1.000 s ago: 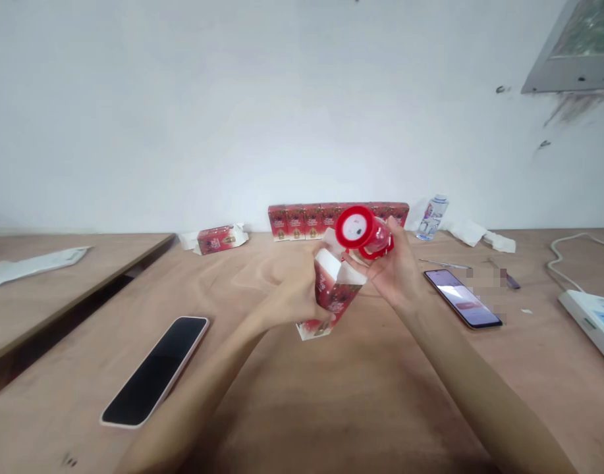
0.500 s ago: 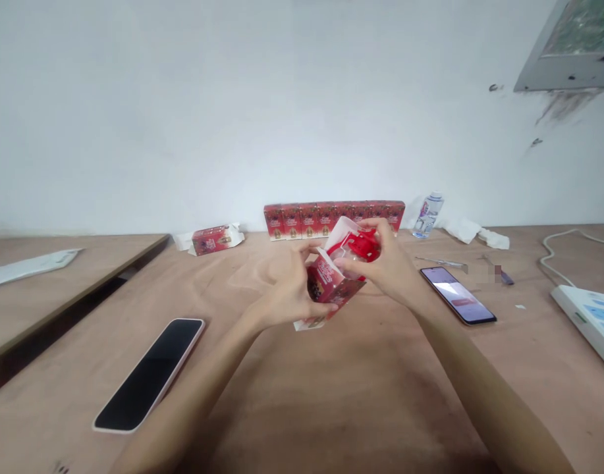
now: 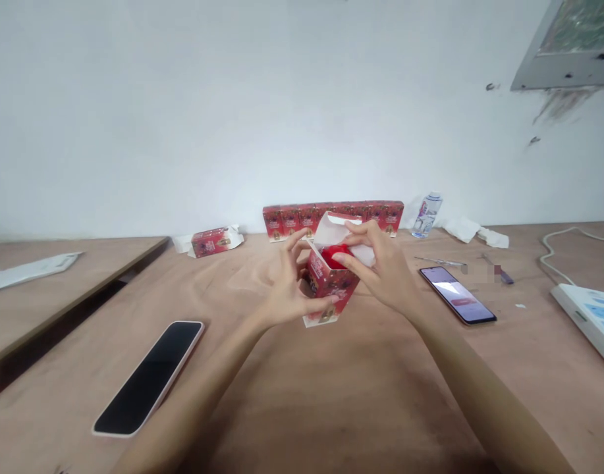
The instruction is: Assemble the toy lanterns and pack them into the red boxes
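Observation:
My left hand (image 3: 288, 289) wraps around a red printed carton (image 3: 334, 284), holding it tilted above the table with its white top flaps up. Down inside the carton's mouth sits a bright red plastic object (image 3: 334, 255); most of it is hidden by the walls. My right hand (image 3: 381, 263) is at the opening, its thumb on the red object and its fingers bent over by the raised flap. Behind the hands, a row of several matching red boxes (image 3: 282, 222) stands against the wall.
An opened red carton (image 3: 210, 242) lies at the back left. A dark-screened phone (image 3: 151, 375) rests at front left and a lit phone (image 3: 457, 294) at right. Further right are a clear bottle (image 3: 427, 214), crumpled white paper (image 3: 462, 229), tweezers (image 3: 440, 261) and a white power strip (image 3: 591, 316).
The red plastic object with its clear part has gone down into the carton, its top now low in the mouth. My right hand moved left and the carton became more upright.

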A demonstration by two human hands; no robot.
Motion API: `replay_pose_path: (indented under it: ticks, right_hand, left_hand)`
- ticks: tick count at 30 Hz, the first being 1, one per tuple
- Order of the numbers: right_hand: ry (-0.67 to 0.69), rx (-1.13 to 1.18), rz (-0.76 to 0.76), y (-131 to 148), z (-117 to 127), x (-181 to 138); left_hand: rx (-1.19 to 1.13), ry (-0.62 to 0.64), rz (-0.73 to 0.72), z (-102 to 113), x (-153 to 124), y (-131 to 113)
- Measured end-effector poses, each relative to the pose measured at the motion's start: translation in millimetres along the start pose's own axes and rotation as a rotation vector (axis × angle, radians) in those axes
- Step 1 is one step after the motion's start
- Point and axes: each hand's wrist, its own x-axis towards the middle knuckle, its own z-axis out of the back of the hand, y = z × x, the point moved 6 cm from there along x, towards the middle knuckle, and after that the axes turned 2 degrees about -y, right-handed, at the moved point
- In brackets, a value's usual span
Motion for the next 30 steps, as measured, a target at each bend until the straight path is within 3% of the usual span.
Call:
replay_pose_path:
  ticks: [3, 10, 14, 20, 25, 28, 30]
  right_hand:
    - [0.038, 0.190, -0.040, -0.3, 3.3, 0.1]
    - [-0.099, 0.562, -0.087, -17.6, 15.7, 7.1]
    - [-0.160, 0.551, -0.099, -23.8, 14.9, 9.1]
    - [0.010, 0.738, -0.274, -16.2, -2.4, 3.6]
    - [-0.072, 0.762, -0.425, -23.7, -10.5, -1.1]
    - [-0.068, 0.716, -0.519, -28.2, -19.0, -4.0]
    - [-0.092, 0.748, -0.458, -22.9, -21.1, -3.5]
  left_hand:
    - [-0.004, -0.005, -0.006, 3.6, 0.1, -2.8]
    - [0.081, 0.031, -0.003, 10.7, -2.8, -11.5]
    - [0.017, 0.056, -0.033, 11.6, -3.6, -21.7]
    - [0.070, 0.119, -0.074, 9.3, -3.3, -26.5]
    - [0.203, 0.255, -0.279, -4.6, -6.9, -33.7]
    - [0.259, 0.304, -0.283, -13.5, -8.4, -33.0]
    - [0.257, 0.292, -0.261, -15.2, -7.9, -31.6]
